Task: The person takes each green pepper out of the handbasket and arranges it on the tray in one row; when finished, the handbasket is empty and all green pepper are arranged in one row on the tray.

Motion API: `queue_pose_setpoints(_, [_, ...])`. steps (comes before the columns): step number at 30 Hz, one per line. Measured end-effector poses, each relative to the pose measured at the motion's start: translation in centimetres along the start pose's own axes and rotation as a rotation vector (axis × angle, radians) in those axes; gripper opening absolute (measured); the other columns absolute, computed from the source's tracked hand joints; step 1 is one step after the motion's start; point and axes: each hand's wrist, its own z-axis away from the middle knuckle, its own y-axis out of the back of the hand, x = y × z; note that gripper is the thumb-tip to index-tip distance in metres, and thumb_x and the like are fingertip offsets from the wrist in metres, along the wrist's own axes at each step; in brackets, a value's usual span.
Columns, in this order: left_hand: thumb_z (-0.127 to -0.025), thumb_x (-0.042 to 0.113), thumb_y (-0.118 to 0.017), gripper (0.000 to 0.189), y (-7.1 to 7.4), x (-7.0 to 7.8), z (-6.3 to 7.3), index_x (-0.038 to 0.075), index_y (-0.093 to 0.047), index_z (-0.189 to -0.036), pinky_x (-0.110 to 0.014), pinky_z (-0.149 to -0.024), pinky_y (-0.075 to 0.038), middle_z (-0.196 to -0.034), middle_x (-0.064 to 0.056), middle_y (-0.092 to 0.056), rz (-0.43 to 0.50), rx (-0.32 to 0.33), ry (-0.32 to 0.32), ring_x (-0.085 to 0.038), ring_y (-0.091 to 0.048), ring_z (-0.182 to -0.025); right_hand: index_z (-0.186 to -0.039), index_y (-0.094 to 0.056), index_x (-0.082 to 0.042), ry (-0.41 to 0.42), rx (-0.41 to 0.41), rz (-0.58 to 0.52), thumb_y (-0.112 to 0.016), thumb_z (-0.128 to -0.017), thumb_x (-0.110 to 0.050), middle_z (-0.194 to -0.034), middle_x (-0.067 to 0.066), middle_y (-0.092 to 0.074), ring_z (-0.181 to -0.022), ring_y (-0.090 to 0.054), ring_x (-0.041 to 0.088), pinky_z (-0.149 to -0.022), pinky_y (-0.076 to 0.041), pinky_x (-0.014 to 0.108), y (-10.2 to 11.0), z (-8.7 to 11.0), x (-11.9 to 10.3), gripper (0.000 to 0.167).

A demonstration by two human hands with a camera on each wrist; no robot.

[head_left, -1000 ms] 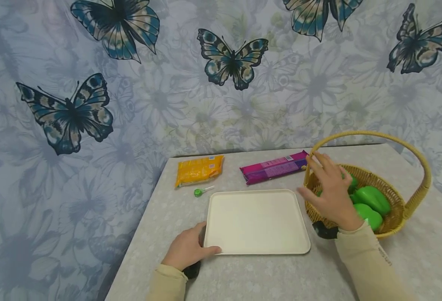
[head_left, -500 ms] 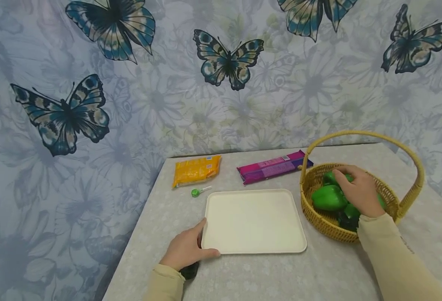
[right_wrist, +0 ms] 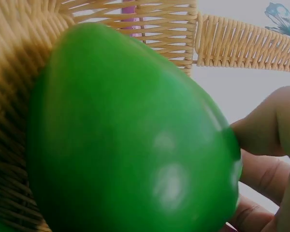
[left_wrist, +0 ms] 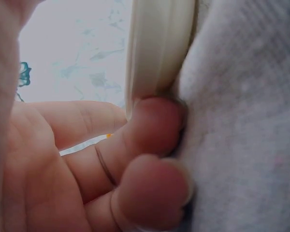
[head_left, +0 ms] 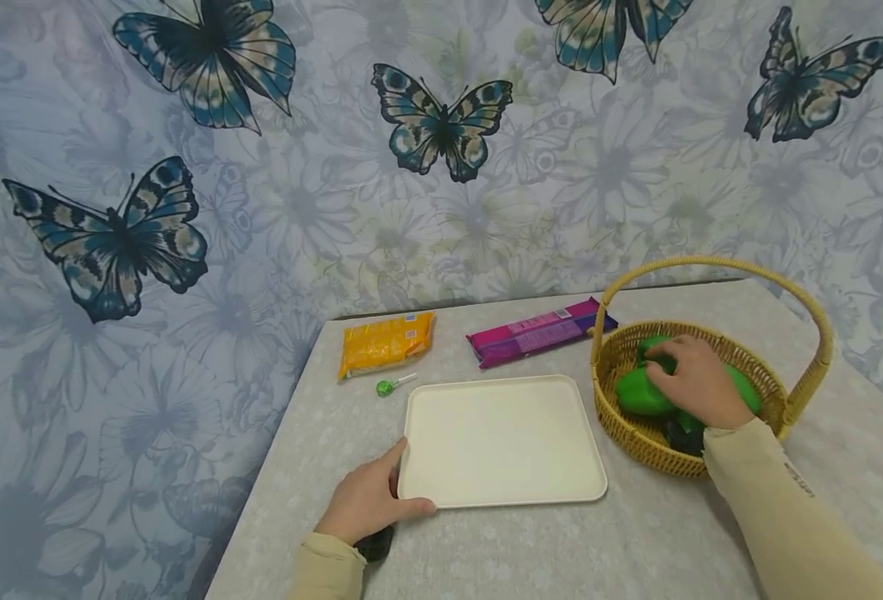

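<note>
The right hand (head_left: 696, 383) was found inside the basket (head_left: 647, 457), back of the hand uppermost, thumb and fingers bent and grasping a green pepper (right_wrist: 130, 135). In the right wrist view the thumb met the edge of the pepper; the other fingertips were hidden behind it. The pepper lay within the basket, close to the woven wall. Other peppers (head_left: 743, 387) lay in the same basket, partly covered by the hand, and could not be reliably counted.

The left hand (head_left: 366, 500) was at the near left corner of the tray (head_left: 501, 442), its grip released: the thumb lay along the near edge and the fingers touched the left side. The left wrist view showed fingertips against the tray's rim and resting on the table (head_left: 531, 550).

The tray, cream and rectangular, lay flat just left of the basket. The basket's handle (head_left: 719, 261) stood upright, arching from left to right. Beyond the tray, on the far left, lay an orange pack (head_left: 386, 343), with a green lollipop (head_left: 386, 387) on its near side. A purple pack (head_left: 534, 333) lay at an angle between the orange pack and the basket, its right end by the handle. Behind the table stood a floral wall (head_left: 276, 367) bearing butterflies (head_left: 444, 125).
</note>
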Motion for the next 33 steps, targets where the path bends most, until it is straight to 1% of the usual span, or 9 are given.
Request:
queue_pose_setpoints(4, [-0.07, 0.083, -0.073, 0.125, 0.05, 0.22, -0.15, 0.005, -0.037, -0.16, -0.028, -0.063, -0.045, -0.082, 0.008, -0.06, -0.004, -0.002, -0.001, -0.007, -0.053, -0.068, -0.117, -0.072, 0.002, 0.014, 0.015, -0.004, -0.064, -0.098, -0.016, -0.12, 0.029, -0.061, -0.102, -0.061, 0.047, -0.083, -0.048, 0.064, -0.02, 0.19, 0.07, 0.028])
queue_pose_setpoints(7, [-0.07, 0.083, -0.074, 0.124, 0.05, 0.37, -0.16, 0.005, -0.037, -0.159, -0.029, -0.064, -0.046, -0.084, 0.008, -0.062, 0.0, -0.003, 0.003, -0.006, -0.053, -0.069, -0.114, -0.073, 0.002, 0.051, 0.036, 0.004, -0.068, -0.098, -0.017, -0.113, 0.025, -0.064, -0.092, -0.064, 0.042, -0.078, -0.05, 0.061, -0.08, 0.2, 0.02, 0.025])
queue_pose_setpoints(10, [-0.07, 0.082, -0.075, 0.124, 0.03, 0.42, -0.07, 0.004, -0.037, -0.159, -0.029, -0.065, -0.047, -0.085, 0.008, -0.063, 0.007, -0.003, 0.012, -0.006, -0.054, -0.069, -0.109, -0.073, 0.0, 0.08, 0.066, 0.011, -0.073, -0.097, -0.021, -0.109, 0.022, -0.066, -0.091, -0.065, 0.04, -0.077, -0.051, 0.059, -0.16, 0.2, -0.15, 0.024])
queue_pose_setpoints(15, [-0.071, 0.081, -0.075, 0.123, -0.02, 0.4, 0.05, 0.004, -0.037, -0.159, -0.029, -0.063, -0.046, -0.083, 0.008, -0.062, 0.016, 0.003, 0.01, -0.007, -0.054, -0.068, -0.095, -0.073, -0.006, 0.122, 0.124, 0.02, -0.082, -0.09, -0.022, -0.103, 0.017, -0.069, -0.087, -0.067, 0.036, -0.073, -0.054, 0.055, -0.2, 0.26, -0.33, 0.019])
queue_pose_setpoints(19, [-0.071, 0.081, -0.075, 0.123, -0.06, 0.3, 0.01, 0.004, -0.037, -0.159, -0.029, -0.063, -0.046, -0.084, 0.008, -0.063, 0.015, 0.008, 0.003, -0.006, -0.054, -0.068, -0.092, -0.078, -0.008, 0.145, 0.122, 0.019, -0.084, -0.088, -0.024, -0.103, 0.015, -0.069, -0.087, -0.067, 0.035, -0.073, -0.055, 0.053, -0.19, 0.33, -0.41, 0.018])
queue_pose_setpoints(23, [-0.071, 0.081, -0.074, 0.123, -0.05, 0.23, 0.01, 0.004, -0.037, -0.159, -0.03, -0.064, -0.047, -0.085, 0.008, -0.064, 0.014, 0.008, 0.003, -0.006, -0.054, -0.069, -0.1, -0.081, -0.003, 0.155, 0.086, 0.03, -0.083, -0.089, -0.025, -0.109, 0.018, -0.069, -0.094, -0.068, 0.038, -0.076, -0.055, 0.055, -0.23, 0.37, -0.52, 0.025])
queue_pose_setpoints(25, [-0.071, 0.082, -0.074, 0.123, -0.04, 0.18, 0.01, 0.005, -0.037, -0.159, -0.03, -0.065, -0.047, -0.086, 0.008, -0.064, 0.01, 0.009, 0.007, -0.006, -0.055, -0.07, -0.106, -0.079, 0.0, 0.163, 0.051, 0.026, -0.082, -0.09, -0.023, -0.115, 0.021, -0.067, -0.101, -0.066, 0.041, -0.079, -0.055, 0.057, -0.31, 0.29, -0.59, 0.028])
queue_pose_setpoints(31, [-0.07, 0.083, -0.074, 0.124, -0.02, 0.04, 0.02, 0.006, -0.036, -0.16, -0.031, -0.067, -0.048, -0.089, 0.007, -0.066, 0.006, 0.008, 0.016, -0.006, -0.056, -0.072, -0.131, -0.067, 0.006, 0.146, -0.087, -0.017, -0.077, -0.093, -0.022, -0.132, 0.027, -0.054, -0.118, -0.053, 0.046, -0.086, -0.05, 0.06, -0.37, 0.17, -0.79, 0.049])
queue_pose_setpoints(33, [-0.07, 0.082, -0.074, 0.124, -0.01, 0.02, 0.03, 0.006, -0.036, -0.16, -0.031, -0.066, -0.048, -0.088, 0.007, -0.065, 0.012, 0.006, 0.014, -0.006, -0.056, -0.071, -0.138, -0.062, 0.006, 0.127, -0.128, -0.025, -0.073, -0.094, -0.02, -0.137, 0.028, -0.049, -0.121, -0.049, 0.047, -0.084, -0.049, 0.058, -0.28, 0.19, -0.82, 0.053])
